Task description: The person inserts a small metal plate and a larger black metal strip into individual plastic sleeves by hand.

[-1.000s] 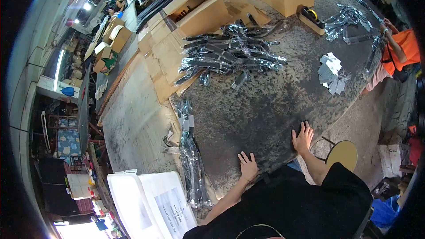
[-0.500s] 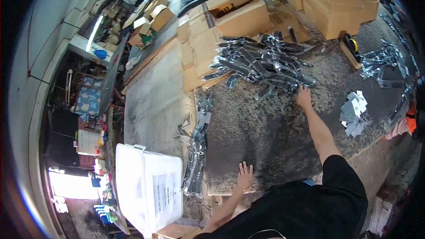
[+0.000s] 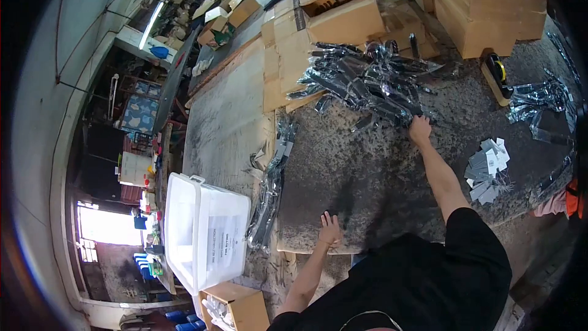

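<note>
A heap of black strips in clear, shiny plastic sleeves (image 3: pixel 352 83) lies across the far middle of the dark, worn table (image 3: pixel 312 184). At its near right edge, my right hand (image 3: pixel 420 130) is closed on the end of one sleeved black strip, which still lies against the heap. My left hand (image 3: pixel 331 230) rests near the table's front edge, fingers apart and holding nothing. More sleeved strips (image 3: pixel 272 187) form a long row left of that hand. To the right of my right arm lies a loose pile of grey and white tags (image 3: pixel 488 168) with strings.
Cardboard boxes (image 3: pixel 484 15) stand at the back. A black-and-yellow tape dispenser (image 3: pixel 496 76) sits on the right, beside more sleeved strips (image 3: pixel 539 101). A white plastic bin (image 3: pixel 211 233) stands at the left, with an open carton (image 3: pixel 248 306) below it.
My right hand's fingers have closed on a strip end at the heap's edge. My left hand stays by the table edge. The whole view has shifted slightly as my head turned.
</note>
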A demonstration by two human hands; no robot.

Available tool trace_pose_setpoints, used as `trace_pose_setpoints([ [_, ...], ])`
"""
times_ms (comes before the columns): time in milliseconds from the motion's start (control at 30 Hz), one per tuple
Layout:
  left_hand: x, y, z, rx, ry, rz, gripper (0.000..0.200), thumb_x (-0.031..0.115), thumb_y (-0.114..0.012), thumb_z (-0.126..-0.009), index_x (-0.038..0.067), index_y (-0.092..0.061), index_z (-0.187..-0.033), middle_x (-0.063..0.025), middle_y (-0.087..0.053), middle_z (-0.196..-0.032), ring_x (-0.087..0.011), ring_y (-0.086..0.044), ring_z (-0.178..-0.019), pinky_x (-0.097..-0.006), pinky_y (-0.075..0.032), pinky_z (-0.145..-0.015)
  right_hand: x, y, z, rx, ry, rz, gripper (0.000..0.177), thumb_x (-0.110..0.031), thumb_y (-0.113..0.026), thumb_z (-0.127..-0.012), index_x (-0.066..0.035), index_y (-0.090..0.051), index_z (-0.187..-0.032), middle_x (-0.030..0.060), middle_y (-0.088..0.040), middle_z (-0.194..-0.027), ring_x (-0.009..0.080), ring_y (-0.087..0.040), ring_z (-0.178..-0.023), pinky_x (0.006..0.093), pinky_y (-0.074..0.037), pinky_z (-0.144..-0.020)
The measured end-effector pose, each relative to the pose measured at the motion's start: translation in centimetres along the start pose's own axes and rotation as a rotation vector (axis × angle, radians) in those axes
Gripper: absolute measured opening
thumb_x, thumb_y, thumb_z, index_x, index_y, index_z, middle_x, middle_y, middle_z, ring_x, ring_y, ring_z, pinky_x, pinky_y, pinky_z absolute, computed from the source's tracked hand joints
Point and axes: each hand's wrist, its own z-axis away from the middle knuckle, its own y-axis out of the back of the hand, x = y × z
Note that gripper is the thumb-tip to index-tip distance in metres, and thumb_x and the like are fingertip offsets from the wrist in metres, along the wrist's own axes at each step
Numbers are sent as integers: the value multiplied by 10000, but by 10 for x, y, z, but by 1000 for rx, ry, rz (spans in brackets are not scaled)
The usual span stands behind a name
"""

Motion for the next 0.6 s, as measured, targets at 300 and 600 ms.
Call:
trace_pose_setpoints([
  [300,131,180,24,672,-344,448,622,153,-684,-782,8,-412,-1322,-237,-339,-1410,-404,-366,-1285,-447,-339,-1052,-68,173,88,24,647,-101,222,-212,-594,-842,-30,-655,-733,178,-660,-778,338,-657,-726,437,-518,-635],
  [600,179,300,70,437,-778,1135,142,0,-578,-876,-44,-596,-1010,-144,-670,-882,-202,-661,-798,-340,-510,-731,-108,329,148,-68,814,-802,176,-150,-697,-823,18,-662,-856,85,-622,-709,121,-569,-588,275,-438,-556],
])
